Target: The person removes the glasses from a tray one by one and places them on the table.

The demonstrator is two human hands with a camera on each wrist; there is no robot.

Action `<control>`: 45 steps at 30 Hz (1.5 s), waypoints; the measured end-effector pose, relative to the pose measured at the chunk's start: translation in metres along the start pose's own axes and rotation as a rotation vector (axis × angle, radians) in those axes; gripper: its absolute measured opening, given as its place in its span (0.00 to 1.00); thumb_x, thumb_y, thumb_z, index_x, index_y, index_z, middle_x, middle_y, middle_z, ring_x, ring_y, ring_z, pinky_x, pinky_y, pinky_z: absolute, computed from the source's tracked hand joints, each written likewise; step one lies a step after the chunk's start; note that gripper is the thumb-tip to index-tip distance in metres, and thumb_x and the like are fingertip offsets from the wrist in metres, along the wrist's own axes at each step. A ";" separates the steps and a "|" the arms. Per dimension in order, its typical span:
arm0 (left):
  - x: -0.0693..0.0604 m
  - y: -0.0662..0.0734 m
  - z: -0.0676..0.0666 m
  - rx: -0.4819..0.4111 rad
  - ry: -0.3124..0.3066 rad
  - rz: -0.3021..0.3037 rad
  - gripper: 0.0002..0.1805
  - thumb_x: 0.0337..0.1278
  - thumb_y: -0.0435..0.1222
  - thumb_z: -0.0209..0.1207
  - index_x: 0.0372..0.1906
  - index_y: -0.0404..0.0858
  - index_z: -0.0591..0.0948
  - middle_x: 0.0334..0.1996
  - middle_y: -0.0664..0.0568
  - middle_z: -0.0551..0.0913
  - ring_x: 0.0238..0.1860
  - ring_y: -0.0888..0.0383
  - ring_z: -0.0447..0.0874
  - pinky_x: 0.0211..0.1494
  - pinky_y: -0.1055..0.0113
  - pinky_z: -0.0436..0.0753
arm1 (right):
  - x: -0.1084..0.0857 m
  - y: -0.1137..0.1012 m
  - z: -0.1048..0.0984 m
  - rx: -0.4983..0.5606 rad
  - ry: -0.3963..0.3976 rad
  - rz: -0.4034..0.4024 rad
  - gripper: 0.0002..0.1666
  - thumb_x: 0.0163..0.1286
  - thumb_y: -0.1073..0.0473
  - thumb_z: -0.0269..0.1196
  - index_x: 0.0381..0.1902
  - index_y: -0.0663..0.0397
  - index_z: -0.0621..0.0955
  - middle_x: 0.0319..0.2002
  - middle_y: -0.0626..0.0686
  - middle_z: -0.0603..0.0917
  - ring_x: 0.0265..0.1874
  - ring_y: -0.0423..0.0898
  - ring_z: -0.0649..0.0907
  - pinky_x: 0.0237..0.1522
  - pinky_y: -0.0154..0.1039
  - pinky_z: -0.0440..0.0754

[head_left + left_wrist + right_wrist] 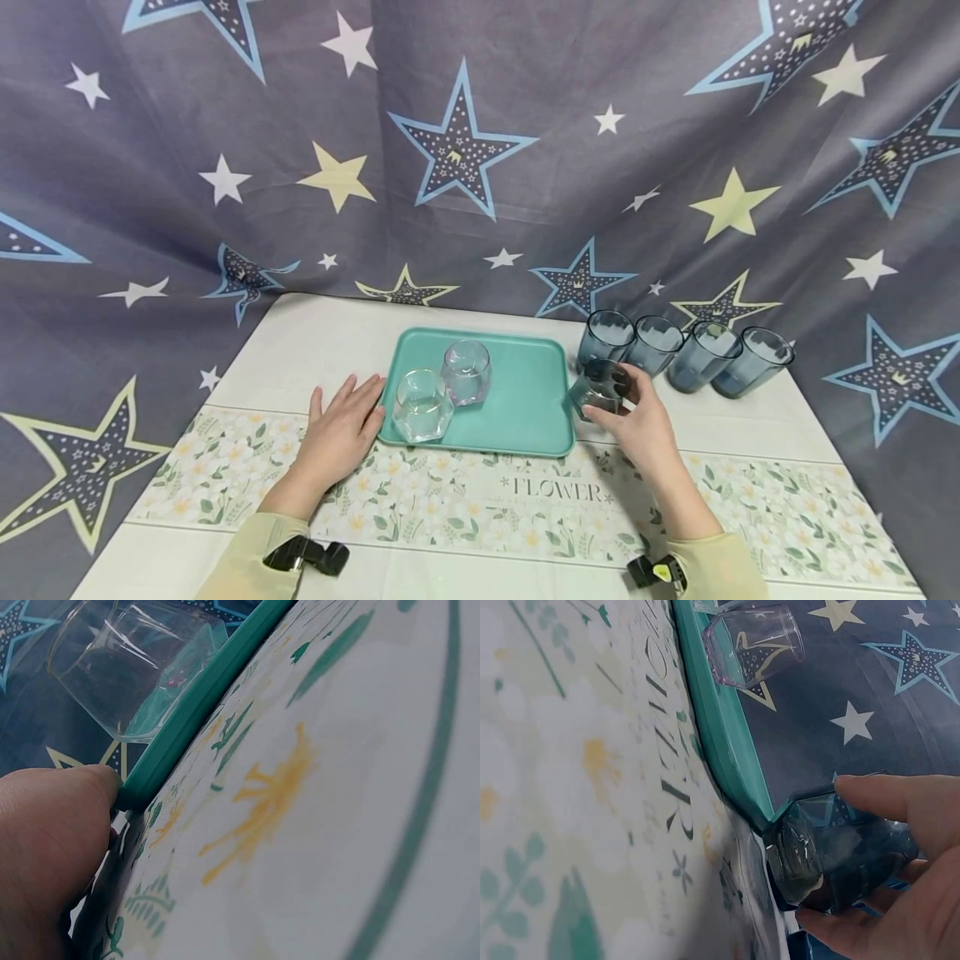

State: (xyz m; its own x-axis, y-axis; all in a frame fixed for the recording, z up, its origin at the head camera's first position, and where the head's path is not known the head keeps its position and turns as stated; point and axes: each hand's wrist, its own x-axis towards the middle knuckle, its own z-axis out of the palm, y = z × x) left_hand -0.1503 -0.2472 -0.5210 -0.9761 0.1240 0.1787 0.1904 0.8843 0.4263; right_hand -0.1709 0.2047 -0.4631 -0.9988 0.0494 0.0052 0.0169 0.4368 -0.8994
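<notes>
A teal tray (517, 392) lies on the table, bearing a clear glass (422, 408) and a faintly pink glass (467, 372) on its left half. My left hand (341, 429) rests flat by the tray's left edge, fingers extended and touching the rim; the left wrist view shows the thumb against that rim. With thumb and fingers, my right hand (641, 421) grips a dark grey glass (597, 390) at the tray's right edge. In the right wrist view this glass (821, 851) is tilted beside the tray's corner; whether it touches the rim I cannot tell.
Several blue glasses stand in a row at the back right, the leftmost (606, 337) close behind the dark grey glass and the rightmost (752, 362) near the table's right side. A flowered runner (480, 500) crosses the table. Behind it hangs a star-patterned curtain (525, 208).
</notes>
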 end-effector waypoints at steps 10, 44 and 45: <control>0.000 0.001 0.000 -0.002 0.001 0.003 0.29 0.90 0.43 0.51 0.85 0.38 0.69 0.83 0.44 0.69 0.86 0.35 0.55 0.84 0.27 0.35 | 0.003 0.008 -0.002 -0.022 0.000 0.033 0.59 0.71 0.61 0.80 0.88 0.56 0.58 0.76 0.67 0.72 0.76 0.65 0.73 0.74 0.59 0.77; 0.000 -0.001 0.002 -0.001 0.002 0.004 0.30 0.90 0.43 0.51 0.86 0.39 0.69 0.83 0.44 0.69 0.87 0.35 0.54 0.84 0.27 0.34 | -0.008 -0.058 0.012 -0.143 0.122 -0.241 0.54 0.69 0.60 0.82 0.85 0.56 0.67 0.82 0.61 0.69 0.82 0.63 0.66 0.82 0.63 0.63; 0.000 -0.001 0.002 -0.001 0.002 0.004 0.30 0.90 0.43 0.51 0.86 0.39 0.69 0.83 0.44 0.69 0.87 0.35 0.54 0.84 0.27 0.34 | -0.008 -0.060 0.015 -0.140 0.120 -0.253 0.53 0.68 0.61 0.82 0.85 0.56 0.68 0.81 0.61 0.70 0.82 0.63 0.67 0.82 0.62 0.63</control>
State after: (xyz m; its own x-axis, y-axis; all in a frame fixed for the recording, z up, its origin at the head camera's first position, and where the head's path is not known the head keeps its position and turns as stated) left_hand -0.1506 -0.2476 -0.5228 -0.9751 0.1262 0.1824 0.1942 0.8833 0.4266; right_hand -0.1649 0.1645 -0.4153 -0.9596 0.0254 0.2802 -0.2168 0.5679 -0.7940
